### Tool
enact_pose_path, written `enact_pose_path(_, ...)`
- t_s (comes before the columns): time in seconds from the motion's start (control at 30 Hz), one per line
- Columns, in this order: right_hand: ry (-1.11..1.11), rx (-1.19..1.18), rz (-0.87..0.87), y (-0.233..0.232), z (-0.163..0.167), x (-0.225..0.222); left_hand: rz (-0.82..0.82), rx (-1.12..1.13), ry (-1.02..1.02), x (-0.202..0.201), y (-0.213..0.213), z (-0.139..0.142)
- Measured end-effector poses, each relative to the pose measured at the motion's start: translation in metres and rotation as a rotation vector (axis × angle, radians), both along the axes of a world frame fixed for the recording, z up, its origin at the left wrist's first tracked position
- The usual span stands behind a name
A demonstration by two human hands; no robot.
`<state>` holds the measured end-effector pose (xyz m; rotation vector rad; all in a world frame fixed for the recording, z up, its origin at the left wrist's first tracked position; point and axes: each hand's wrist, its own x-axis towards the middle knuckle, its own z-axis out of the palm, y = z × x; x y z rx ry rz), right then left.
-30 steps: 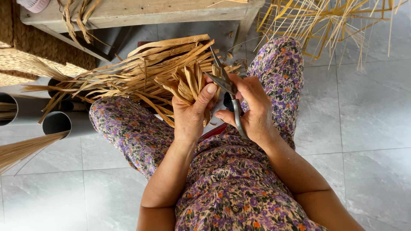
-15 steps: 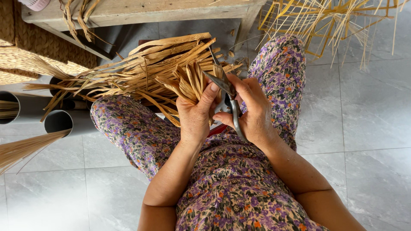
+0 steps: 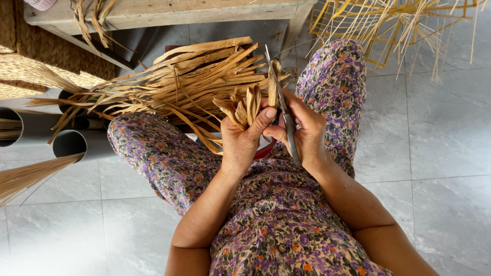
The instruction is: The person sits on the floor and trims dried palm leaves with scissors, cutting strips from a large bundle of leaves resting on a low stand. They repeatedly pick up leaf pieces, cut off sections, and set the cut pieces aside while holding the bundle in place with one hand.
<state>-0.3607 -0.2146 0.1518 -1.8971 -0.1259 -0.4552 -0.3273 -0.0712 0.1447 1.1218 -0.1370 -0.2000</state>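
My left hand grips a small bunch of dried tan leaf strips, their cut ends sticking up above my fingers. My right hand holds grey metal scissors, blades pointing up and away, right beside the bunch. One strip stands against the blades. A large loose sheaf of dried strips lies across my left knee. I sit in a purple floral dress, knees apart.
A wooden bench stands ahead. Grey plastic tubes holding straw lie at left beside a woven mat. A yellow wire frame with thin sticks is at upper right. Grey floor tiles surround me.
Both hands have shifted slightly right and up together. The scissors have turned more upright beside the bunch, and the strip ends now stand higher above my left fingers.
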Motion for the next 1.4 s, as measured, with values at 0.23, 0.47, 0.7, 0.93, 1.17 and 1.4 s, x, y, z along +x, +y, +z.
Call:
enact_pose_path(0.23,0.059,0.06,-0.004,-0.002,-0.017,0.001,-0.003,0.106,0.114,0.007,0.011,0.008)
enact_pose_path(0.47,0.043,0.125,-0.04,-0.01,-0.032,0.006,-0.095,0.101,0.145,0.02,0.026,0.024)
enact_pose_path(0.7,-0.007,0.363,-0.079,-0.066,-0.051,0.022,0.524,-0.029,-0.435,0.076,0.159,0.031)
enact_pose_path(0.93,0.2,0.168,-0.157,-0.086,-0.057,0.019,0.875,1.296,-0.168,0.102,0.256,0.047)
enact_pose_path(1.17,0.317,0.119,-0.084,-0.081,-0.059,0.02,0.445,1.112,-0.896,0.214,0.103,-0.051)
enact_pose_path(1.4,0.224,0.266,-0.117,-0.08,-0.067,0.028,0.078,1.239,-0.42,0.21,0.004,-0.159)
